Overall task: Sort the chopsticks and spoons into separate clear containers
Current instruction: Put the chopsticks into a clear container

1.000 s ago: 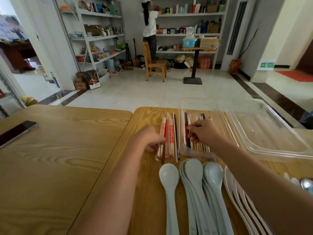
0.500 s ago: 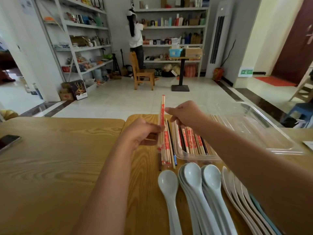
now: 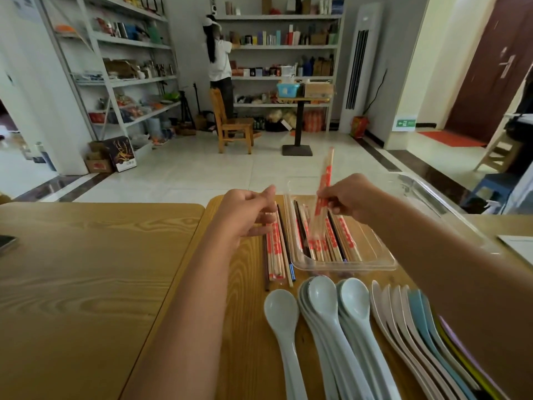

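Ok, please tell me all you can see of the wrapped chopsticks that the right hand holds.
The wrapped chopsticks look like a pale wooden pair in a thin wrapper with red print. The right hand pinches them near the middle. They stand steeply, the upper end leaning right, the lower end down in the clear container among the other chopsticks lying there.

White shelves (image 3: 124, 82) crowded with goods are lining the left wall, and back shelves (image 3: 282, 47) are running along the far wall. A person (image 3: 219, 53) in a white top is reaching to an upper shelf there, by a wooden chair (image 3: 230, 125). A small pedestal table (image 3: 298, 122) is carrying boxes. A tall white air conditioner (image 3: 360, 67) is standing in the corner. Pale floor tiles (image 3: 202, 174) are reflecting soft daylight. A dark brown door (image 3: 490, 67) is showing on the right, a red mat (image 3: 450, 138) lying before it. Two wooden tables (image 3: 86, 269) are filling the foreground.
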A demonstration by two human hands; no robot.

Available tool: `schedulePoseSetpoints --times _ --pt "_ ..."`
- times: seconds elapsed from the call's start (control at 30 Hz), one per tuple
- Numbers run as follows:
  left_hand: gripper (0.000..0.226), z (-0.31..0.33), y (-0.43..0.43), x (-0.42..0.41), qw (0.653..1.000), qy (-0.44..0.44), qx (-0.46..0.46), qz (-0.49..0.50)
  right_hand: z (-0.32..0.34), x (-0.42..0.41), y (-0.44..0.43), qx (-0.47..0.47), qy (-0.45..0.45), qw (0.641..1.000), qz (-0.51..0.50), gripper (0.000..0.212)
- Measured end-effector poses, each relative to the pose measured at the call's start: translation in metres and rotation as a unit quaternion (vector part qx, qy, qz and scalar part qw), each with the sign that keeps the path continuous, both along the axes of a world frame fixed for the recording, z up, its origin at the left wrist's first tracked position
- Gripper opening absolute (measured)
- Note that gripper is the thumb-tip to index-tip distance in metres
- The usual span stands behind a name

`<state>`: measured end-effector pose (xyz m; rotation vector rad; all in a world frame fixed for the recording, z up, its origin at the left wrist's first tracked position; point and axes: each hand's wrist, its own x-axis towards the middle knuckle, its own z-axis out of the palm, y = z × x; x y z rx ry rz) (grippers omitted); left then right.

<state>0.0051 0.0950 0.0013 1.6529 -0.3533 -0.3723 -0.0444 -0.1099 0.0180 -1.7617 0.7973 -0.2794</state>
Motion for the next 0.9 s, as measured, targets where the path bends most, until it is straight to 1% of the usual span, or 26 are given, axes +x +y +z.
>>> schedulePoseSetpoints --times 0.17,0.27,0.37,0.43,0.53,0.6,0.67,0.73,0.8,0.9 --pt "0.035 0.006 0.0 -0.003 1.0 0.0 -0.003 -0.019 -0.053 0.012 0.007 -0.074 0.107 0.99 0.046 0.017" --pt "0.033 0.007 0.0 -0.003 1.0 -0.007 0.006 -0.02 -0.069 0.017 0.013 -0.128 0.138 0.979 0.074 0.021" --pt "0.03 0.005 0.003 -0.001 1.0 -0.013 0.019 -0.007 -0.067 0.016 0.008 -0.16 0.114 0.978 0.062 0.023" --pt "0.025 0.001 0.004 0.001 0.998 -0.035 0.052 0.004 -0.063 0.012 0.002 -0.178 0.111 0.976 0.056 0.024" --pt "0.016 -0.007 0.005 0.005 0.993 -0.059 0.107 0.005 -0.067 0.009 0.0 -0.196 0.128 0.97 0.062 0.018" --pt "0.011 -0.011 0.004 0.008 0.991 -0.054 0.125 0.002 -0.073 0.011 -0.001 -0.209 0.143 0.965 0.066 0.014" --pt "0.008 -0.015 0.003 0.01 0.989 -0.046 0.14 0.003 -0.079 0.014 -0.001 -0.216 0.131 0.966 0.06 0.011" --pt "0.007 -0.021 0.001 0.012 0.986 -0.042 0.163 0.007 -0.081 0.016 0.002 -0.226 0.112 0.966 0.053 0.01" --pt "0.009 -0.031 -0.001 0.016 0.979 -0.04 0.199 0.009 -0.083 0.018 0.004 -0.239 0.116 0.962 0.062 0.008" --pt "0.015 -0.049 -0.004 0.022 0.959 -0.059 0.278 0.009 -0.079 0.016 0.006 -0.235 0.131 0.959 0.085 0.01"
